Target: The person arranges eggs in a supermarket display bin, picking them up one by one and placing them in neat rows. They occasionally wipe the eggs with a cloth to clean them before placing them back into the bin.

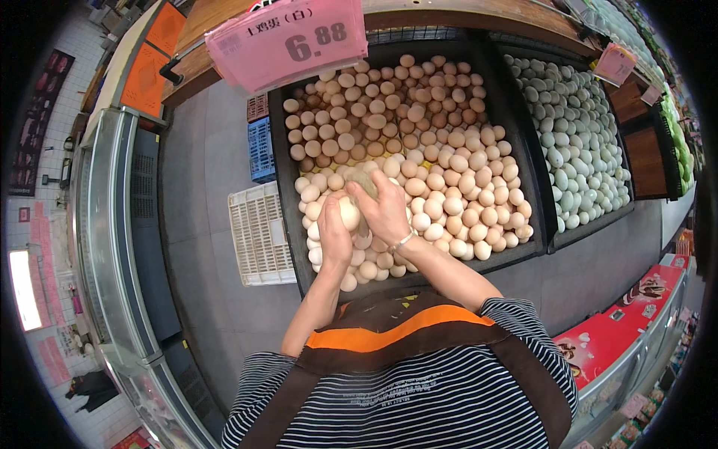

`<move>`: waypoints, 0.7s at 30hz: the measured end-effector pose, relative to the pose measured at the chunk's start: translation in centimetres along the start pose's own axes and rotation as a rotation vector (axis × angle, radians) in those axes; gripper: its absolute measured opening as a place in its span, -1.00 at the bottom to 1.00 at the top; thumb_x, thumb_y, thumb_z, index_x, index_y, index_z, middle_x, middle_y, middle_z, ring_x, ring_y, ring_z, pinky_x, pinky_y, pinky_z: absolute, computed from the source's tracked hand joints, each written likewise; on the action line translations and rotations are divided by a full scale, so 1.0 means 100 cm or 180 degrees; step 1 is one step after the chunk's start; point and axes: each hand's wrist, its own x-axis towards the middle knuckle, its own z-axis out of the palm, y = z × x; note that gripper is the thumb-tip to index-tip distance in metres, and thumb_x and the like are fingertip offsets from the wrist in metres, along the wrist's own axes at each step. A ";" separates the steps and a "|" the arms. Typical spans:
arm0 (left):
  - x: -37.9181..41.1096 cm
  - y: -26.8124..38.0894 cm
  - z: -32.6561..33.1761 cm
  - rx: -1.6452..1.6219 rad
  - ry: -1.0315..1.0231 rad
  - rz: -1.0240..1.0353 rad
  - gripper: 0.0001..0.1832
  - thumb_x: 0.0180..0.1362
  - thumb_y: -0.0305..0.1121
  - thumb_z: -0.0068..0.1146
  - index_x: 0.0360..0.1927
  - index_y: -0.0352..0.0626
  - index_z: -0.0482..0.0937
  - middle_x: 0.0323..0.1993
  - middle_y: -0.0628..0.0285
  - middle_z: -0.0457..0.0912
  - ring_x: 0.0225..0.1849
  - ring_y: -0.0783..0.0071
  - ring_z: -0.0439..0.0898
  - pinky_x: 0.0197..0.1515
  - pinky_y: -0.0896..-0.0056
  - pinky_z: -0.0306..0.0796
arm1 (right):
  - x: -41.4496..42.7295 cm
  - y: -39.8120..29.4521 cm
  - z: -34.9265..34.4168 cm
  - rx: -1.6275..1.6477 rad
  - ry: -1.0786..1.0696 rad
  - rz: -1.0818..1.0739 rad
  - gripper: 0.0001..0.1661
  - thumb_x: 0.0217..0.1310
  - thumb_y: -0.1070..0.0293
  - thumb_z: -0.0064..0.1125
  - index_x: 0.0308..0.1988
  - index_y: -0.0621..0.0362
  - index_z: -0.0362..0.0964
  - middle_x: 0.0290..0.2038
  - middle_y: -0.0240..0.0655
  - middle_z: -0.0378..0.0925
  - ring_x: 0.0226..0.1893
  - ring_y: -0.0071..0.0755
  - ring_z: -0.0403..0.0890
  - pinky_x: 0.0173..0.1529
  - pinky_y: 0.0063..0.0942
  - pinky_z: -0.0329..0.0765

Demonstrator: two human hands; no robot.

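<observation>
Low over a black display bin (pixel 537 227) of pale brown eggs (pixel 457 185), both my hands are close together. Between the fingers and thumb of my left hand (pixel 335 233) sits a cream-coloured egg (pixel 349 213). My right hand (pixel 386 210), with a bracelet at the wrist, grips a greyish-green cloth (pixel 363 182) beside that egg. Part of the cloth hangs down between the hands. My fingers hide its far side, and whether it touches the egg I cannot tell. Loose eggs lie under and around both hands.
A second bin holds pale green eggs (pixel 583 146) at the right. A pink price sign (pixel 289 45) hangs over the far left corner. White (pixel 261 236) and blue plastic crates (pixel 261 149) stand left of the bin. A glass display case (pixel 112 224) runs along the left.
</observation>
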 end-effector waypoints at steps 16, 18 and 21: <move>0.002 -0.001 -0.001 -0.1107 -0.0309 -0.0635 -0.59 0.50 -0.04 -0.32 0.05 -0.08 0.48 -0.28 0.32 0.59 -0.35 0.63 0.55 -0.52 0.61 0.37 | -0.001 0.013 0.005 -0.0255 0.0118 -0.0437 -0.73 0.22 0.28 0.34 -0.22 0.23 0.48 -0.43 -0.05 0.55 -0.43 0.14 0.62 -0.35 -0.11 0.52; 0.000 0.000 0.007 -0.0982 0.0212 -0.0822 -0.59 0.50 -0.02 -0.30 0.06 -0.06 0.48 -0.36 0.34 0.59 -0.47 0.65 0.51 -0.60 0.63 0.30 | -0.019 0.012 0.008 0.0044 0.0127 -0.0671 -0.73 0.21 0.29 0.35 -0.27 0.23 0.45 -0.43 -0.03 0.55 -0.44 0.14 0.60 -0.37 -0.10 0.50; 0.010 -0.038 -0.017 -0.1054 -0.0271 -0.0625 -0.61 0.49 -0.02 -0.32 0.01 -0.02 0.48 -0.52 0.40 0.52 -0.72 0.70 0.30 -0.75 0.65 0.07 | -0.035 0.002 0.011 0.0171 0.0145 -0.0993 -0.70 0.19 0.31 0.36 -0.33 0.23 0.39 -0.43 -0.01 0.54 -0.43 0.16 0.57 -0.36 -0.10 0.48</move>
